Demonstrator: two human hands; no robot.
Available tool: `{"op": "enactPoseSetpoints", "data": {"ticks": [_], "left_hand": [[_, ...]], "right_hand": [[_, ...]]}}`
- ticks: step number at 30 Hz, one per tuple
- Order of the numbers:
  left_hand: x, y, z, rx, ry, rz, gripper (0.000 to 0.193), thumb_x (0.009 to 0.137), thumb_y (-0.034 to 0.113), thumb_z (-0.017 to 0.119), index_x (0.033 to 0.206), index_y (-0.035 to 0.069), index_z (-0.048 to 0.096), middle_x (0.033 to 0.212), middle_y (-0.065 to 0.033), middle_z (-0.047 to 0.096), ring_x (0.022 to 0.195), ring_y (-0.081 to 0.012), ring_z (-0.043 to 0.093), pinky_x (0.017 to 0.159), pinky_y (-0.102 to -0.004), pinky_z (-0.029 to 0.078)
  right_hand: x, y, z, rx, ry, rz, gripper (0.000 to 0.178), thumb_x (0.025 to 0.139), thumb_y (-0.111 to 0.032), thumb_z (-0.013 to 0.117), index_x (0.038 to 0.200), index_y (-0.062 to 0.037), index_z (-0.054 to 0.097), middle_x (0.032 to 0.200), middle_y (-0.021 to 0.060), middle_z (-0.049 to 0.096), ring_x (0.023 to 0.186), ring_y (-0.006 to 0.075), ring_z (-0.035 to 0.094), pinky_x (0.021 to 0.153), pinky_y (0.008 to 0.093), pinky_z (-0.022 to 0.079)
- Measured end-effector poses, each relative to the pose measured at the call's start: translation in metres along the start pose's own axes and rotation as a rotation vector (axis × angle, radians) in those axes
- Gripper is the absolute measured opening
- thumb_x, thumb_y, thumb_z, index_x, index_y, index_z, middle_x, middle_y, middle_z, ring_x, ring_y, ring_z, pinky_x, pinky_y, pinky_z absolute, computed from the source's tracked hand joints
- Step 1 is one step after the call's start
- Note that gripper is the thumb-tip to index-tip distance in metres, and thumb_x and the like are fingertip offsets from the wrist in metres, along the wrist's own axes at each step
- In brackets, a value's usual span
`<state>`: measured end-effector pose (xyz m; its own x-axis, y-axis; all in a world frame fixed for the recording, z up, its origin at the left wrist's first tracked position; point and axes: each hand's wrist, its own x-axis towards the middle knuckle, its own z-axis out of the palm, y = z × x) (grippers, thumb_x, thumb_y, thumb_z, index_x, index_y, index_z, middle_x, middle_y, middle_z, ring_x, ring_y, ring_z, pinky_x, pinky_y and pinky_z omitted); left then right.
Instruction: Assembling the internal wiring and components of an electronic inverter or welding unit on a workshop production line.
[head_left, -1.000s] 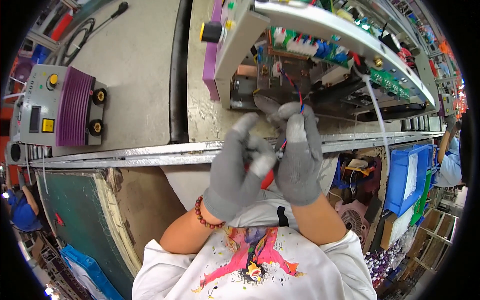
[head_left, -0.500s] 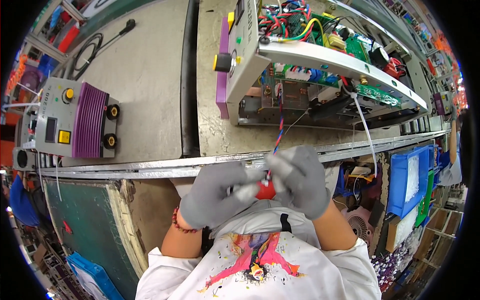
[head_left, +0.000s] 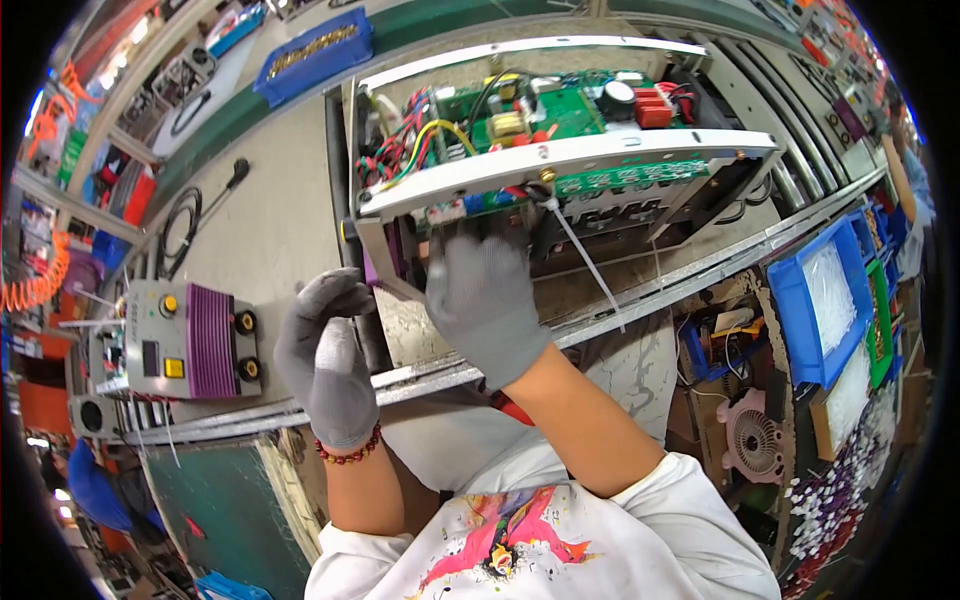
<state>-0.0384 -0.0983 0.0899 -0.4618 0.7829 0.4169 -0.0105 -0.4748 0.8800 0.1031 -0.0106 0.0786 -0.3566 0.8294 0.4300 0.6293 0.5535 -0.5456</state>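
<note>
An open-sided machine (head_left: pixel 560 150) with a white metal frame stands on the bench, its green circuit board (head_left: pixel 570 112) and bundled coloured wires (head_left: pixel 395 150) exposed. My right hand (head_left: pixel 485 300), in a grey glove, reaches under the near rail (head_left: pixel 600 150) into the frame's side opening. Its fingertips are in shadow among the parts, so what they touch is hidden. Near the frame's left front corner, my gloved left hand (head_left: pixel 335 360) is raised with fingers curved and thumb apart, nothing visible in it. A white cable tie (head_left: pixel 588 255) hangs from the wires beside my right hand.
At left sits a finished-looking grey and purple machine (head_left: pixel 190 340); behind it lies a coiled black cable (head_left: pixel 185 225). Blue bins (head_left: pixel 815 310) and a pink fan (head_left: pixel 755 435) are at right. A metal rail (head_left: pixel 420 380) edges the bench. Another person (head_left: pixel 905 210) stands far right.
My hands have parted from the twisted red, blue and black wires in front of me. The right went forward into the frame; the left moved left. The view has shifted.
</note>
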Motion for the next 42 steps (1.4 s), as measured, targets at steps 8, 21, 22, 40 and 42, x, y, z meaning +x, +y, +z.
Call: {"op": "enactPoseSetpoints", "data": {"ticks": [8,21,22,40,42], "left_hand": [[0.047,0.001,-0.02,0.213,0.041,0.005,0.039,0.099,0.015,0.048,0.13,-0.007,0.057,0.129,-0.0189,0.063,0.115,-0.0253,0.061,0.099,-0.0384,0.048],[0.195,-0.105,-0.005,-0.504,-0.148,-0.547,0.05,0.103,0.047,0.052,0.126,0.003,0.059,0.12,-0.0152,0.067,0.106,-0.0254,0.067,0.092,-0.0433,0.058],[0.189,-0.104,-0.008,-0.475,-0.154,-0.356,0.048,0.102,0.048,0.052,0.121,0.005,0.06,0.114,-0.0136,0.068,0.098,-0.0237,0.069,0.086,-0.0411,0.059],[0.083,-0.082,0.013,-0.06,0.506,-0.023,0.038,0.099,0.035,0.056,0.095,-0.001,0.067,0.086,-0.0036,0.063,0.077,-0.0126,0.058,0.069,-0.0324,0.049],[0.052,-0.06,0.041,-0.102,0.552,-0.064,0.038,0.1,0.034,0.055,0.098,-0.002,0.067,0.088,-0.005,0.063,0.078,-0.0131,0.057,0.07,-0.032,0.048]], "right_hand": [[-0.12,0.082,-0.049,0.206,0.234,-0.354,0.043,0.083,-0.016,0.064,0.125,-0.0051,0.06,0.125,0.0152,0.059,0.11,0.0331,0.061,0.096,0.0462,0.049],[0.048,0.18,-0.097,1.008,1.022,0.031,0.043,0.1,-0.022,0.048,0.132,0.0058,0.053,0.123,0.015,0.06,0.11,0.0226,0.058,0.1,0.0331,0.044],[0.069,0.189,-0.096,0.967,0.997,-0.017,0.042,0.099,-0.021,0.049,0.131,0.0054,0.054,0.12,0.0146,0.061,0.11,0.0221,0.058,0.099,0.0334,0.044],[-0.011,-0.021,0.008,0.613,0.734,-0.129,0.061,0.092,-0.03,0.054,0.135,0.0129,0.046,0.121,0.0288,0.06,0.104,0.0482,0.056,0.095,0.056,0.043],[-0.017,0.001,-0.004,0.521,0.651,-0.209,0.05,0.093,-0.027,0.052,0.13,0.0069,0.052,0.119,0.0256,0.06,0.103,0.0454,0.057,0.094,0.0533,0.044]]}}
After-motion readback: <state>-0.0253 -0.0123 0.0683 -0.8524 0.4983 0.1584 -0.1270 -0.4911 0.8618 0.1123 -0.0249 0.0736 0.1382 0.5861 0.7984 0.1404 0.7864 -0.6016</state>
